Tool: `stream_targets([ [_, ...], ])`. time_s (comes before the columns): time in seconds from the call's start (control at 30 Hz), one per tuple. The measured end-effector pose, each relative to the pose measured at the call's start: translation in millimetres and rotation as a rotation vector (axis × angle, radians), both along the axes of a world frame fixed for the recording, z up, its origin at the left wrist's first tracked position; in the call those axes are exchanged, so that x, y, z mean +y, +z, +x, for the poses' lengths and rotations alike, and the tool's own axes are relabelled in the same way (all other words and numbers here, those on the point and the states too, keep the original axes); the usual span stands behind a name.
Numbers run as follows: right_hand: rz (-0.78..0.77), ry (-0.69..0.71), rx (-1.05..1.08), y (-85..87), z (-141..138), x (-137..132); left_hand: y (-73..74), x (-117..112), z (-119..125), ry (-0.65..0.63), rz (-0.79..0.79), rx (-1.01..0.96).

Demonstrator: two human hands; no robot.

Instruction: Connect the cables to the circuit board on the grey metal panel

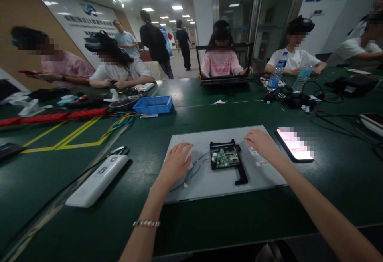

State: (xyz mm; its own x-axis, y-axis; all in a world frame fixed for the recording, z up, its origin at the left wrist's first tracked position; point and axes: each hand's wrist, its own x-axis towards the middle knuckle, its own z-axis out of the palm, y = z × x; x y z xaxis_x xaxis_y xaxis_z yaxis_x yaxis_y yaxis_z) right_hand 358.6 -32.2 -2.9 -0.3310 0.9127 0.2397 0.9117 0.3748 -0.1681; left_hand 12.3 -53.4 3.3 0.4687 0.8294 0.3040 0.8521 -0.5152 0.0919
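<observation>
A flat light-grey display panel (203, 192) lies on the table in front of me. On it sits a black plastic bracket (242, 174) around a green circuit board (229, 159). Thin grey-blue cables (196, 170) run from the board toward the left. My left hand (176, 162) hovers at or rests on the panel's left part, beside the cables, fingers stretched and thumb apart. Over the panel's upper right, near the white labels (253, 151), my right hand (259, 141) has its fingers bent together. Whether anything is between its fingertips is hidden.
A lit phone (295, 146) lies right of the panel, a white power bank (100, 182) with a cable to the left. Farther off are a blue bin (154, 105), water bottles (277, 74) and tangled black cables. Across the table, a person holds a black frame (226, 80).
</observation>
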Motion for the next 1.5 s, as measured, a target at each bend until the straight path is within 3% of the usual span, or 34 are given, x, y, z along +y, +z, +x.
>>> stream_targets([
  [0.27,-0.078,0.015,0.288,-31.0,21.9,-3.4,5.9,-2.8,6.9,-0.01,-0.007,-0.03],
  [0.43,-0.076,-0.004,0.338,-30.9,32.1,-5.4,15.2,-9.7,29.2,-0.042,-0.048,-0.094],
  [0.63,-0.142,-0.033,0.353,-21.3,46.5,-12.0,23.1,-8.2,68.4,-0.152,-0.271,-0.06],
  [0.9,-0.3,-0.044,0.41,-22.8,47.3,-11.8,9.2,4.3,82.7,-0.139,-0.385,-0.071],
  [1.4,-0.128,-0.217,0.357,-36.4,45.7,-4.6,-3.3,-5.8,83.4,-0.115,-0.258,-0.017],
  [1.5,-0.086,-0.166,0.287,-31.4,39.9,-5.1,-3.4,-6.4,82.6,-0.111,-0.263,-0.005],
])
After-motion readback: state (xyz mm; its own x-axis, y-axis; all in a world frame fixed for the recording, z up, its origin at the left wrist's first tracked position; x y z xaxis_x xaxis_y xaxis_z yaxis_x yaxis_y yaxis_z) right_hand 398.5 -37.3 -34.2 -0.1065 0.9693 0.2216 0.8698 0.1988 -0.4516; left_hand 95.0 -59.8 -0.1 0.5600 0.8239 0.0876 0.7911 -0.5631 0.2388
